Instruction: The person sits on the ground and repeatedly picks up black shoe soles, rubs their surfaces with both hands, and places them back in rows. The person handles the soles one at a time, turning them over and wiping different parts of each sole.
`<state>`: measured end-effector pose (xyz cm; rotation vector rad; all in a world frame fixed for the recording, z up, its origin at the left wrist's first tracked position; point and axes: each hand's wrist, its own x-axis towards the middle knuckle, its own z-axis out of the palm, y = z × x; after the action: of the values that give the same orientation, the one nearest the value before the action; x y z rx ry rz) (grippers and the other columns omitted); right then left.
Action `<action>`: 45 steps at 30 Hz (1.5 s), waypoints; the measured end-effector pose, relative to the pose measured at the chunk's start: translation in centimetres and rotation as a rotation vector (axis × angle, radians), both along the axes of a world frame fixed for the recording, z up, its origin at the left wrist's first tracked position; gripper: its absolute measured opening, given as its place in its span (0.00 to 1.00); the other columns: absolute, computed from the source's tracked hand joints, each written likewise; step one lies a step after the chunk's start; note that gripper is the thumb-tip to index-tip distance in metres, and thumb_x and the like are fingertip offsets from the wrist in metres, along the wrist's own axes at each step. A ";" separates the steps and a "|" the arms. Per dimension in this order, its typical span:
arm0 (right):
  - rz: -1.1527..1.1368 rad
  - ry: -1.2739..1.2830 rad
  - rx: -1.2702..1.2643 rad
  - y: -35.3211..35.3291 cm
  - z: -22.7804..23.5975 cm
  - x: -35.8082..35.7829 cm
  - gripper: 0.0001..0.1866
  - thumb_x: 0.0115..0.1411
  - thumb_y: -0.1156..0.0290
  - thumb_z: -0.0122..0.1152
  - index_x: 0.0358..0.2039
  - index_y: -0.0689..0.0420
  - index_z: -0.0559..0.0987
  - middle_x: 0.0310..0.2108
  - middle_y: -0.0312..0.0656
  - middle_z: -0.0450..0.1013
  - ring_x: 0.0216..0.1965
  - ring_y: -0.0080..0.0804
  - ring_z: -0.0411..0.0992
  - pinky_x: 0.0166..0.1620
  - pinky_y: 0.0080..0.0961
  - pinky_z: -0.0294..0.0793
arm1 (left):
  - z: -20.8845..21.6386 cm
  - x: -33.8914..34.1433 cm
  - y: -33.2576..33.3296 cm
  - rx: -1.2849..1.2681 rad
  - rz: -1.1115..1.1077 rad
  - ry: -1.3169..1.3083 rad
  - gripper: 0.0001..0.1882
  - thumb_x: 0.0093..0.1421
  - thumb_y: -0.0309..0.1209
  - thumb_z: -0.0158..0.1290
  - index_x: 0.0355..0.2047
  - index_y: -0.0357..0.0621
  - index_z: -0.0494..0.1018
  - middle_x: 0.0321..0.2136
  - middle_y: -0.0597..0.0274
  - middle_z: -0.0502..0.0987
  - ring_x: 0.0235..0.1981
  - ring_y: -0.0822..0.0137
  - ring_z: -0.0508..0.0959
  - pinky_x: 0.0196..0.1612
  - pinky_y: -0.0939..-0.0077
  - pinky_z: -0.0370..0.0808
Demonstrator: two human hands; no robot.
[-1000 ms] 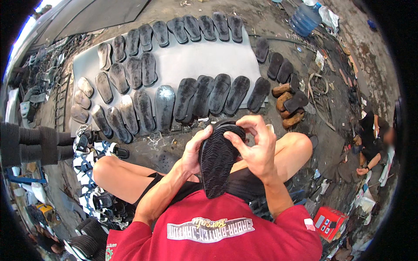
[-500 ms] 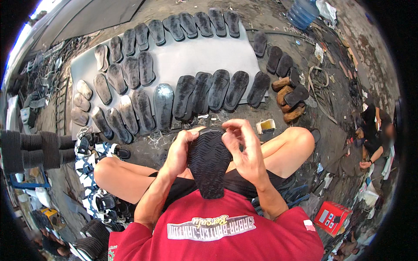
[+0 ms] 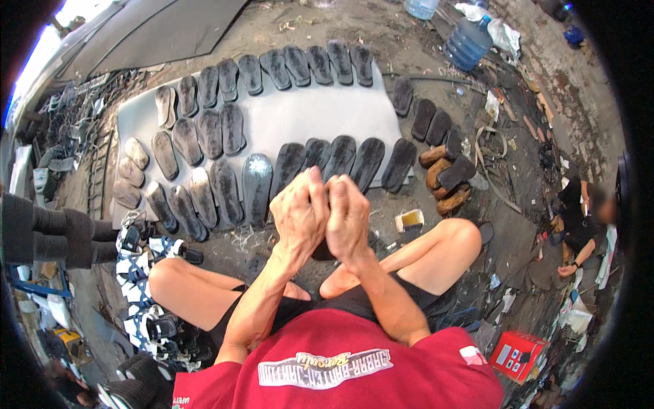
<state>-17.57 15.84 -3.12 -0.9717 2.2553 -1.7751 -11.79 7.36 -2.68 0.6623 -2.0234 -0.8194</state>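
My left hand [image 3: 298, 213] and my right hand [image 3: 349, 221] are pressed together in front of me, fingers curled and thumbs side by side at the top. Between them they grip a black shoe sole [image 3: 323, 251]. Only a small dark part of it shows below the hands; they hide the rest. Just beyond the hands, dark shoe soles [image 3: 257, 187] lie in rows on a pale sheet [image 3: 300, 112]. Several more soles [image 3: 398, 165] lie toward its right end.
Brown shoe lasts [image 3: 436, 178] are piled right of the sheet, near a small box of yellowish stuff [image 3: 409, 220]. White-and-blue sandals [image 3: 139, 290] crowd my left knee. A red box [image 3: 518, 356] stands at lower right. Another person [image 3: 582, 225] sits far right.
Both hands have moved forward and closed together around the sole. Its ridged black face, in full view before, is now almost hidden. The view has shifted slightly.
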 end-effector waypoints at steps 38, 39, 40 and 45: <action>-0.165 0.009 0.080 2.9 -4.7 -1.6 0.30 0.82 0.54 0.41 0.31 0.64 0.79 0.28 0.63 0.76 0.35 0.66 0.78 0.36 0.51 0.74 | -9.6 -3.1 1.4 0.541 0.312 0.226 0.37 0.83 0.53 0.31 0.23 0.35 0.60 0.20 0.66 0.62 0.25 0.66 0.59 0.26 0.59 0.58; -0.148 -0.079 0.150 2.8 -5.8 -2.4 0.32 0.82 0.54 0.41 0.28 0.65 0.79 0.26 0.64 0.75 0.33 0.66 0.78 0.33 0.53 0.74 | -11.2 -3.5 2.0 0.511 0.321 0.307 0.38 0.83 0.53 0.31 0.23 0.32 0.63 0.20 0.64 0.64 0.25 0.65 0.60 0.26 0.59 0.60; -0.160 -0.205 0.186 2.2 -6.2 -2.7 0.33 0.82 0.54 0.40 0.26 0.66 0.79 0.24 0.65 0.74 0.31 0.66 0.78 0.31 0.54 0.73 | -12.3 -3.2 2.8 0.519 0.345 0.239 0.40 0.83 0.54 0.30 0.24 0.29 0.66 0.20 0.61 0.68 0.25 0.63 0.62 0.27 0.57 0.63; -0.210 -0.380 -0.085 3.2 -7.8 -1.2 0.30 0.81 0.47 0.43 0.35 0.64 0.76 0.24 0.52 0.72 0.27 0.37 0.73 0.33 0.46 0.66 | -10.9 -2.9 3.8 0.460 0.258 -0.026 0.45 0.82 0.56 0.32 0.33 0.19 0.75 0.26 0.50 0.80 0.27 0.59 0.72 0.32 0.56 0.72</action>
<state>-18.74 19.07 -10.90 -0.3716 2.1132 -1.9529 -14.67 11.12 -13.56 1.1690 -1.7300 -1.1318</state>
